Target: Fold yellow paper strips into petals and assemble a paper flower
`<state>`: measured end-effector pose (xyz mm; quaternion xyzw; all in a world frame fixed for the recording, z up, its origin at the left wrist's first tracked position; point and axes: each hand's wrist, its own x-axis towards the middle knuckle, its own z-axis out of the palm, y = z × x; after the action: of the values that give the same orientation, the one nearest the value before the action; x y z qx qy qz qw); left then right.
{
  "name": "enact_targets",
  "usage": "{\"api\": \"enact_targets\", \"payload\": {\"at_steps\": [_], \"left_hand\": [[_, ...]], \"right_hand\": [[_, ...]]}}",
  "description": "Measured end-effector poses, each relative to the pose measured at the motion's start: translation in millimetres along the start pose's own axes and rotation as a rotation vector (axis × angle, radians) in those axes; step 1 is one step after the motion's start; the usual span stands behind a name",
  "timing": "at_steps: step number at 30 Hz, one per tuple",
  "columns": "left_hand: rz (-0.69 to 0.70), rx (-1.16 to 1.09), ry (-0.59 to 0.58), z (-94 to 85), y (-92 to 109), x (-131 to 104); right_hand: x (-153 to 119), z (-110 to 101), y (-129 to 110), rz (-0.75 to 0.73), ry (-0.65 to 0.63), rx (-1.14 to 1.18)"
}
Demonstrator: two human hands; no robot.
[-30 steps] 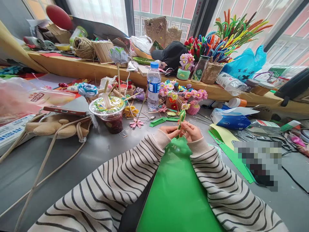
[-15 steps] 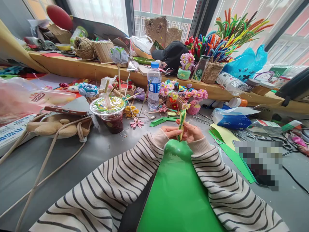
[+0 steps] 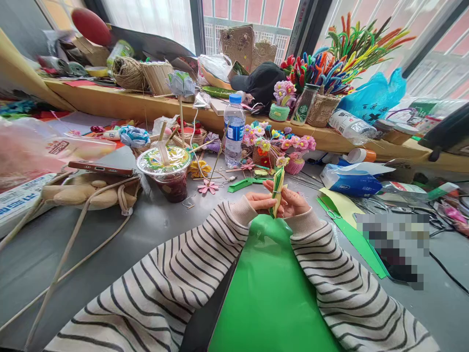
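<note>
Between my two hands stands a narrow bundle of folded green and yellow paper [image 3: 278, 189], upright, with a thin tie round its middle. My left hand [image 3: 261, 202] pinches it from the left, fingers and thumb closed near the tie. From the right, my right hand [image 3: 293, 201] grips the same bundle; some of its fingers are hidden behind the paper. Below my wrists a smooth green surface [image 3: 274, 283] stretches toward me. Just beyond my hands lie folded green paper strips [image 3: 242, 184] and a pink paper flower [image 3: 207, 187].
A lidded drink cup [image 3: 163, 171] and a water bottle [image 3: 234, 129] stand behind my hands. At left, a phone [image 3: 100, 168] lies on a beige pouch [image 3: 91, 190]. Green paper [image 3: 361, 247], scissors [image 3: 331, 213] and a blue tissue pack [image 3: 351, 179] are at right. Crochet flowers [image 3: 298, 143] stand behind.
The paper bundle has turned slightly in my fingers, showing more of its yellow side. My right fingers have shifted a little on it; the rest stays where it was.
</note>
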<state>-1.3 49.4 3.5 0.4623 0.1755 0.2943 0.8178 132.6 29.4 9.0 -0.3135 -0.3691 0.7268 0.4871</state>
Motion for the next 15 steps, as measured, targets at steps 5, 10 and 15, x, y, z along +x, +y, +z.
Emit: {"api": "enact_targets", "payload": {"at_steps": [5, 10, 15], "left_hand": [[0.012, -0.004, -0.041, -1.1, -0.8, -0.3], [0.036, -0.026, -0.092, -4.1, -1.2, -0.5], [0.022, -0.049, -0.153, -5.6, -1.2, -0.7]], "right_hand": [[-2.4, 3.0, -1.1, -0.007, -0.036, 0.051], [-1.2, 0.1, 1.4, 0.019, -0.086, 0.076], [-1.4, 1.5, 2.6, 0.016, -0.123, 0.066]]}}
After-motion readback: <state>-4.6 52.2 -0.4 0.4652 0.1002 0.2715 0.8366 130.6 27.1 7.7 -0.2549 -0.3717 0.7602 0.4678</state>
